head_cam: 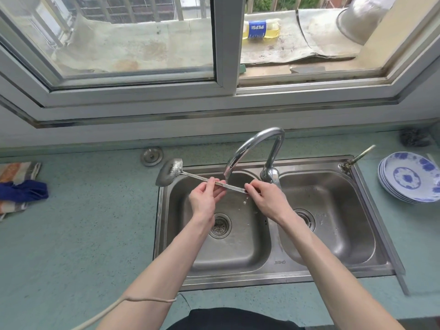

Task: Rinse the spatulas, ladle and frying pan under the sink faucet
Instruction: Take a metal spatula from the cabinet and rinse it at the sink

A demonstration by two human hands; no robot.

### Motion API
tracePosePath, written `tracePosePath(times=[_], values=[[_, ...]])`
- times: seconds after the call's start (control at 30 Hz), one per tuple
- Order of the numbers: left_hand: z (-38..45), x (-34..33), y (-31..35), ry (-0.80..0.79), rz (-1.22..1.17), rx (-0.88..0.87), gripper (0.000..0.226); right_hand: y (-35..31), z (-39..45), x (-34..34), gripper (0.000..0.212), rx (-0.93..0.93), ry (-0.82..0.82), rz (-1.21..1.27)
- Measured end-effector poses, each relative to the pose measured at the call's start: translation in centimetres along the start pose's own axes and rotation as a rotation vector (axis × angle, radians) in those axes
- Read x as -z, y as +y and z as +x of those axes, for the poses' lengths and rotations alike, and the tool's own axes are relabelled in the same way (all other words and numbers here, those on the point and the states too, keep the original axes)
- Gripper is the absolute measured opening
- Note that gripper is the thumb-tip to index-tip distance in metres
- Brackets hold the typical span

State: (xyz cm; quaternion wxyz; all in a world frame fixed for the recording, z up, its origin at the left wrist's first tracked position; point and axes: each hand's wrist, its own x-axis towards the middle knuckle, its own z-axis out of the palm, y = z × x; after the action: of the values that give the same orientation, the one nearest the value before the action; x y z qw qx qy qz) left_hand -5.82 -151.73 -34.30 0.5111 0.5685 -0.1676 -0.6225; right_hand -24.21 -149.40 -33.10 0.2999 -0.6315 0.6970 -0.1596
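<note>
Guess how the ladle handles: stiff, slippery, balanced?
The ladle looks like thin metal, so probably stiff. Wet under the faucet, its handle is likely slippery. The bowl juts past the left hand, so probably bowl-heavy.

I see a steel ladle (190, 173), wet, lying near-level across left sink basin (238, 253) under faucet (247, 151) spout; bowl sticks out past sink's left rim.

One view only, from up on the head. Looks forward and down, close over the sink (273, 258) in the green bench (83, 234). Wide and bent at the edges. Takes in both arms from below, the window (223, 44) up top, and the bench on both sides.
</note>
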Motion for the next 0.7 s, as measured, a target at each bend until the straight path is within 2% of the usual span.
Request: tracePosePath(times=[0.07,0.17,0.37,0.5,0.6,0.7], values=[[-0.5,-0.6,-0.9,-0.020,0.009,0.021,0.020,-0.3,-0.4,0.5,0.039,-0.028,-0.015,-0.257],[-1.1,-1.8,-1.6,-0.052,0.005,0.058,0.021,-1.4,-0.4,0.6,0.046,-0.045,-0.001,-0.390],[-1.0,-2.7,-0.6,-0.113,-0.025,0.084,0.015,-1.9,-0.7,0.5,0.047,0.015,0.087,-0.456],[0.7,-2.1,1.3,-0.048,-0.097,0.054,0.012,-0.4,-1.7,0.0,0.039,0.006,0.136,-0.439],[1.1,-1.9,1.6,-0.040,-0.044,0.008,0.015,0.0,-2.1,-0.4,0.035,0.017,0.126,-0.408],[0.8,-2.1,1.3,-0.028,-0.087,-0.004,0.013,-1.1,-1.7,-0.6,0.035,-0.001,0.109,-0.353]])
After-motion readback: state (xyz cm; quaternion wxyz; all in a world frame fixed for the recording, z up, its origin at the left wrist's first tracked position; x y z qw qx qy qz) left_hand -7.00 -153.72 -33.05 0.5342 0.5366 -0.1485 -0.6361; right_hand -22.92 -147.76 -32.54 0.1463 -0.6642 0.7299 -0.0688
